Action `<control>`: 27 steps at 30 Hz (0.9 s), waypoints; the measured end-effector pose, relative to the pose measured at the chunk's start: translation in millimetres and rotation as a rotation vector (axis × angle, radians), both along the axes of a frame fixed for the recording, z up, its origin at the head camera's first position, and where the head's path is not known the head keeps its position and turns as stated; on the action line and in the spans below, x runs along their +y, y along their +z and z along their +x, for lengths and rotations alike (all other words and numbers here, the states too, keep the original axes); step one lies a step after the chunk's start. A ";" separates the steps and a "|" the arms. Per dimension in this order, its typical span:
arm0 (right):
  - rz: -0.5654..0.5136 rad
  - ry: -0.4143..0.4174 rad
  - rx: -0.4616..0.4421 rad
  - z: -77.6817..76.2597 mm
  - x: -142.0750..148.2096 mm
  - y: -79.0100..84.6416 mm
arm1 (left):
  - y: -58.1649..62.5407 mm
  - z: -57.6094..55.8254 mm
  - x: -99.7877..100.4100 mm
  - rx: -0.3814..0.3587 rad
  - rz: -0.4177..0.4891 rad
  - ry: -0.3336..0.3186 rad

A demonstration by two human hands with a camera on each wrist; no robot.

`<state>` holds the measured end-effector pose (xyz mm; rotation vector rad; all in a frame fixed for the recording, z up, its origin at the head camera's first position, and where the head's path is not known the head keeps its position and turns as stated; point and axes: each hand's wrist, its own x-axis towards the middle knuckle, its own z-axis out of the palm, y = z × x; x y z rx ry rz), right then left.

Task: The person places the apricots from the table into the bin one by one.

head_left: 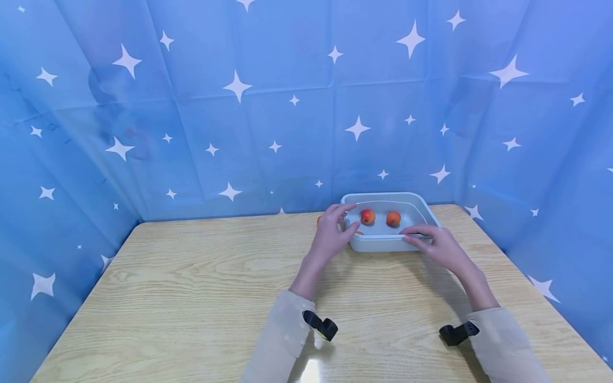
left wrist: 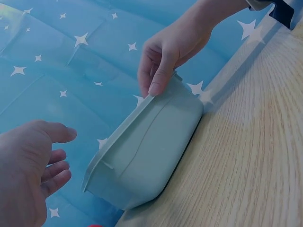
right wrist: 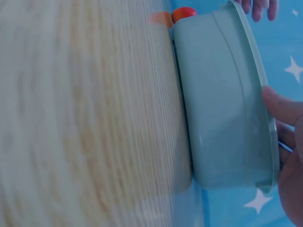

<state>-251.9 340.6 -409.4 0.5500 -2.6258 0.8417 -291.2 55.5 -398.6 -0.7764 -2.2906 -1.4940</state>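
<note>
A light blue-green plastic container sits on the table, holding a red-orange round fruit and a more orange one. A sliver of another shows low inside, by my left thumb. My right hand pinches the container's near rim toward its right corner, thumb outside and fingers inside. At the left end, my left hand hovers with fingers loosely bent and nothing in them. In the left wrist view a gap separates it from the rim. One red fruit rests on the table beyond the container's left end, mostly hidden behind my left hand in the head view.
The wooden table runs back to a blue curtain with white stars, which hangs right behind the container and along both sides. Black wrist cameras are strapped to both sleeves.
</note>
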 end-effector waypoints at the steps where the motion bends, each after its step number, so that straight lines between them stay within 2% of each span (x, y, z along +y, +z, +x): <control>1: 0.001 0.001 0.003 -0.2 0.3 -0.2 | -0.9 -1.2 -0.7 -0.004 0.003 -0.001; 10: -0.015 0.004 -0.002 -0.1 1.0 -1.2 | -9.5 -10.6 -8.3 -0.005 -0.002 0.023; 17: -0.019 0.001 -0.030 1.1 -0.2 -0.2 | -12.4 -14.1 -17.0 -0.005 -0.085 0.094; 27: -0.023 0.003 -0.044 2.1 -0.2 -0.2 | -24.6 -22.3 -26.0 -0.020 -0.137 0.131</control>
